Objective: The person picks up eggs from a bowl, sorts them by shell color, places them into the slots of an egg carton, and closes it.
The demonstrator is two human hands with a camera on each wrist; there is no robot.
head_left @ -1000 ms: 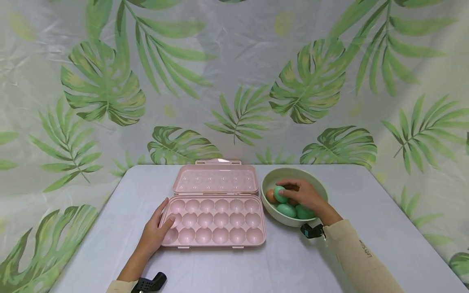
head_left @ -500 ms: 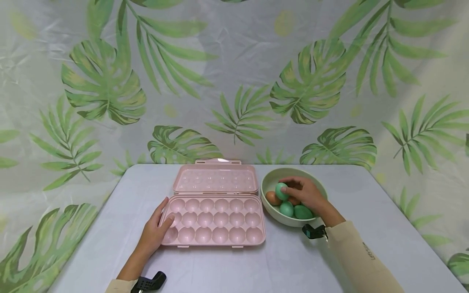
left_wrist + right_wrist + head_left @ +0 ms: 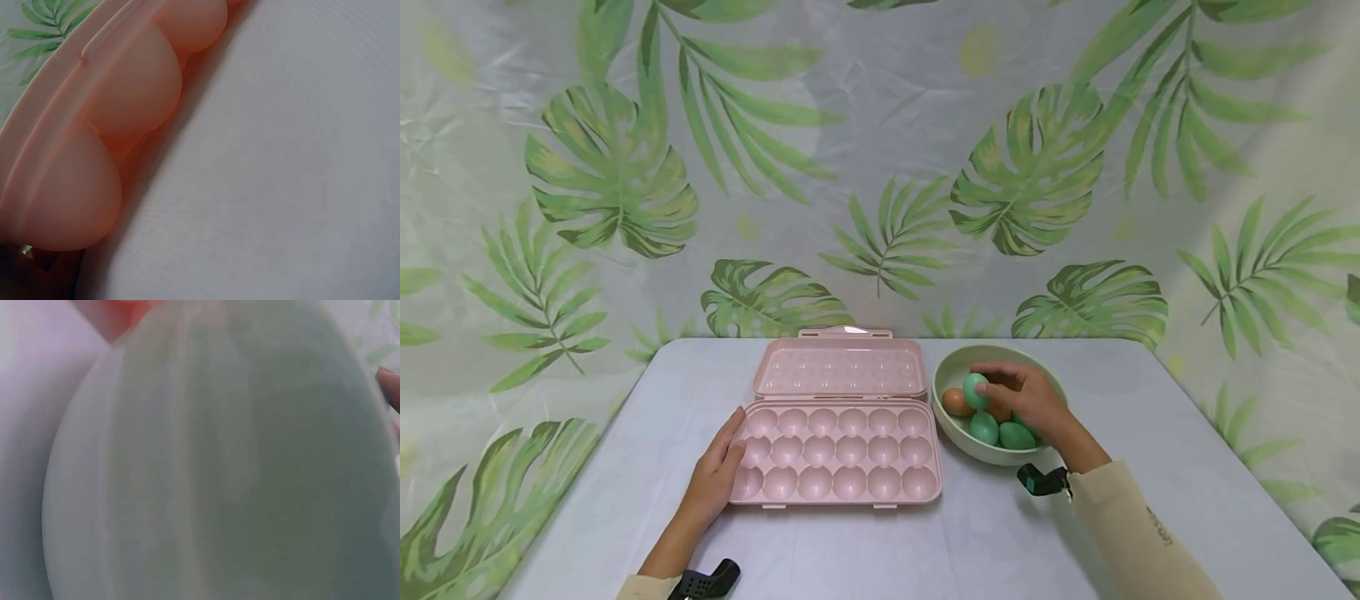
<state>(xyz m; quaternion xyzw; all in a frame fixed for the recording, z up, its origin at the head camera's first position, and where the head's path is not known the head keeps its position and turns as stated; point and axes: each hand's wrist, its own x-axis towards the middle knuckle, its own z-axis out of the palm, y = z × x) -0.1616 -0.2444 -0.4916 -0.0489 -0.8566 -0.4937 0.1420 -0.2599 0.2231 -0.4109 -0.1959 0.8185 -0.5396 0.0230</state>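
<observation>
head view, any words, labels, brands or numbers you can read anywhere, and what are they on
One text only: small dark lettering on the right sleeve, running along the forearm; too small and blurred to read.
No text shows on the pink egg tray, its open lid, the green bowl, the eggs, the table or the leaf-print backdrop.
The two wrist views show no lettering.

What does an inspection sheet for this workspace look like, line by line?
Surface: table under a pale cloth.
Job's things: pink egg tray, lid open, all cups unfilled; green bowl holding green eggs and a brown egg.
Clutter: nothing seen.
Grips: left hand rests on the tray's left end; right hand pinches a green egg in the bowl.
Cables: nothing seen; black wrist devices only.
Surroundings: leaf-print backdrop.
</observation>
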